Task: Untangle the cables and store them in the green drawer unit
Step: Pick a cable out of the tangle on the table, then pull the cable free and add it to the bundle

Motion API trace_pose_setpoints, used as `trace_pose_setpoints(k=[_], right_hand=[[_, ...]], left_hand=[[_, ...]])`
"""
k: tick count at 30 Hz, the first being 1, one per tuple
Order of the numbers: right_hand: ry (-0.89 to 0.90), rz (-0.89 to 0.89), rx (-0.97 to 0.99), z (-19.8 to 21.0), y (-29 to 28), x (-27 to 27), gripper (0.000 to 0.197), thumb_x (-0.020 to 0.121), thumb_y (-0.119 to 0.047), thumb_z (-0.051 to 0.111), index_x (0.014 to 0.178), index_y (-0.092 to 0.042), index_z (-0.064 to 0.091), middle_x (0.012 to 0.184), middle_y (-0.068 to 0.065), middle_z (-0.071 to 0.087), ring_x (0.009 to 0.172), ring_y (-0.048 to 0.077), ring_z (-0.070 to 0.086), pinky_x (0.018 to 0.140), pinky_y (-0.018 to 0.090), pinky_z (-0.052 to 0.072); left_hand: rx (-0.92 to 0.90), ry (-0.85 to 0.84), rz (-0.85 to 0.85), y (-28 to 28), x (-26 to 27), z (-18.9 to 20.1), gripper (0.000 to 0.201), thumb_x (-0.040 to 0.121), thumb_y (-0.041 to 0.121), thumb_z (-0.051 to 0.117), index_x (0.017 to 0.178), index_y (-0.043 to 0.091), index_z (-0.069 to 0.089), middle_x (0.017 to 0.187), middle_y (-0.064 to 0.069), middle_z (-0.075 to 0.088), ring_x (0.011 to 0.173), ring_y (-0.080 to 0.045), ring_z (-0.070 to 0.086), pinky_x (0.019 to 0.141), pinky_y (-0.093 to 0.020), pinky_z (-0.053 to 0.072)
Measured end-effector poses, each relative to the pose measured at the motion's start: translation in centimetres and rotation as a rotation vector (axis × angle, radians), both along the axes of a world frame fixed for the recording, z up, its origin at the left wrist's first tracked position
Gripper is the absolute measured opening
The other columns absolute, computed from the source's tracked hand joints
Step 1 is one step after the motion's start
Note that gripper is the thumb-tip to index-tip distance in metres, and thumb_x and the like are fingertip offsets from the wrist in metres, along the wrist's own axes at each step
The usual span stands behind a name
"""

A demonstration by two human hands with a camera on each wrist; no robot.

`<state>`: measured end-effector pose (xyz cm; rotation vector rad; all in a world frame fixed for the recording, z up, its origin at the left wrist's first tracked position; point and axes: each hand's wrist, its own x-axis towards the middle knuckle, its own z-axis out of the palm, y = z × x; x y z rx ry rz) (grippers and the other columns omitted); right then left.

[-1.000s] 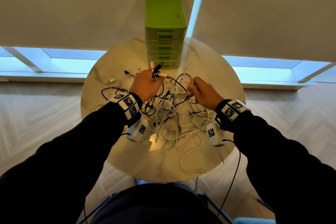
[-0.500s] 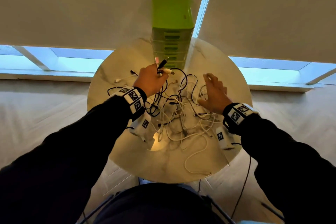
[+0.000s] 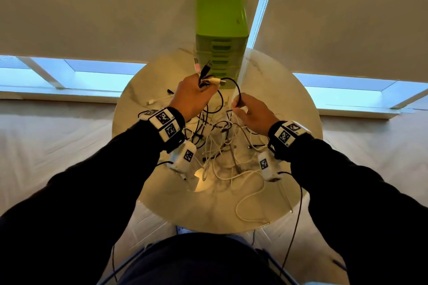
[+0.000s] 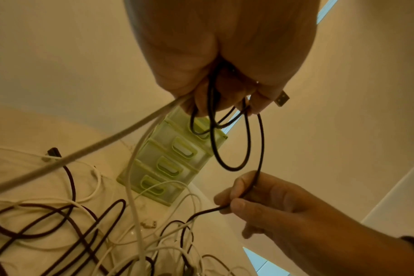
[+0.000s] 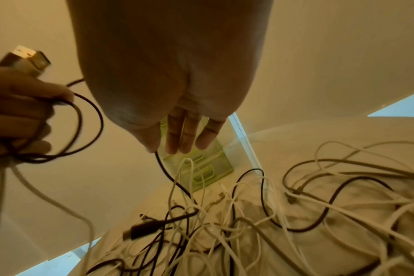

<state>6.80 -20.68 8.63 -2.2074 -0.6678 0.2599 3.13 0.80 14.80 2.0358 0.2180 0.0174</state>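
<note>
My left hand (image 3: 196, 92) is raised in front of the green drawer unit (image 3: 220, 37) and grips a bundle of cable ends: black loops, a white cable and USB plugs (image 4: 281, 98). From it a black cable (image 3: 234, 83) arcs across to my right hand (image 3: 245, 109), which pinches it between thumb and forefinger (image 4: 239, 198), its other fingers straight in the right wrist view. Below both hands the tangle of black and white cables (image 3: 222, 146) lies on the round table (image 3: 208, 210). All drawers of the drawer unit (image 4: 175, 160) look closed.
A white cable loop (image 3: 250, 203) trails toward the table's near edge. Loose plugs (image 3: 159, 99) lie left of the tangle. The drawer unit stands at the table's far edge against the blinds. Floor surrounds the small table.
My right hand, flat and open over the tangle half a second ago, has come in toward the left hand and pinched the black cable. The left hand has kept its bundle, slightly higher.
</note>
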Motion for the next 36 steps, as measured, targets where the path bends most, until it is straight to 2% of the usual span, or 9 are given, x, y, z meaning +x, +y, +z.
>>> trace_pose_setpoints(k=[4,9,14,17,20,26,30,34,36], right_hand=[[0.128,-0.113,-0.122,0.1,-0.9,1.6,0.005,0.094,-0.021,0.054,0.097,-0.018,0.051,0.099,0.003,0.07,0.092,0.025,0.066,0.086,0.039,0.052],[0.115,0.066,-0.249,-0.6,-0.2,0.4,0.019,0.097,0.0,0.042,0.101,-0.008,0.059,0.1,0.003,0.065,0.086,0.018,0.055,0.079,0.02,0.041],[0.043,0.026,-0.451,-2.0,-1.0,1.2,0.021,0.103,-0.021,0.046,0.109,-0.011,0.064,0.105,0.009,0.069,0.095,0.03,0.063,0.072,0.03,0.036],[-0.014,-0.074,-0.364,-1.6,-1.0,1.3,0.027,0.103,-0.028,0.045,0.113,-0.017,0.068,0.108,0.007,0.072,0.1,0.033,0.065,0.084,0.042,0.05],[-0.143,-0.061,-0.345,-0.3,0.3,0.2,0.035,0.097,-0.036,0.042,0.115,-0.025,0.07,0.107,0.004,0.072,0.101,0.031,0.064,0.083,0.047,0.051],[-0.177,-0.023,-0.245,-0.3,0.8,-1.1,0.028,0.096,-0.028,0.05,0.113,-0.026,0.071,0.098,0.003,0.073,0.09,0.029,0.065,0.074,0.038,0.049],[-0.045,-0.109,-0.195,-0.3,-0.4,-0.7,0.019,0.097,-0.02,0.058,0.103,-0.016,0.076,0.09,0.008,0.071,0.083,0.029,0.063,0.072,0.036,0.045],[-0.098,-0.042,-0.183,0.0,-0.5,-0.8,0.024,0.094,-0.025,0.056,0.104,-0.016,0.075,0.089,0.008,0.074,0.078,0.024,0.065,0.067,0.031,0.045],[-0.077,-0.054,-0.17,0.2,-0.6,-0.7,0.026,0.095,-0.031,0.054,0.098,-0.015,0.074,0.081,0.004,0.071,0.072,0.021,0.063,0.062,0.025,0.04]], left_hand=[[-0.054,-0.011,-0.061,-0.1,-0.6,0.7,0.023,0.093,0.035,0.067,0.111,0.021,0.072,0.062,0.015,0.058,0.052,0.002,0.048,0.058,-0.018,0.039],[-0.095,-0.043,-0.015,0.8,-0.8,1.7,0.021,0.094,0.033,0.065,0.102,0.015,0.072,0.067,0.004,0.056,0.058,-0.01,0.046,0.06,-0.026,0.039],[-0.119,-0.054,0.155,2.0,-0.4,1.6,0.027,0.097,0.029,0.062,0.07,0.026,0.055,0.043,0.012,0.042,0.04,-0.003,0.035,0.046,-0.019,0.031],[-0.032,0.029,0.091,1.7,-0.4,0.2,0.025,0.096,0.036,0.06,0.073,0.026,0.058,0.053,0.007,0.046,0.043,-0.007,0.039,0.049,-0.024,0.035],[0.087,0.064,-0.078,-0.5,-0.8,-1.0,0.02,0.095,0.041,0.063,0.102,0.025,0.073,0.064,0.009,0.055,0.055,-0.006,0.049,0.051,-0.017,0.036],[0.203,0.051,-0.266,-2.6,-0.3,-2.2,0.03,0.098,0.035,0.056,0.123,0.022,0.067,0.1,-0.004,0.073,0.09,-0.023,0.066,0.079,-0.036,0.052],[0.251,0.047,-0.404,-2.7,-0.9,-2.2,0.027,0.1,0.036,0.056,0.118,0.019,0.068,0.081,0.0,0.062,0.08,-0.023,0.061,0.065,-0.029,0.039],[0.204,0.028,-0.482,-3.0,-1.1,-2.4,0.038,0.097,0.045,0.06,0.127,0.024,0.067,0.127,-0.009,0.067,0.109,-0.022,0.066,0.091,-0.037,0.053],[0.224,0.034,-0.5,-2.7,-1.1,-2.5,0.039,0.096,0.049,0.059,0.125,0.025,0.067,0.131,-0.009,0.065,0.11,-0.021,0.066,0.094,-0.041,0.053]])
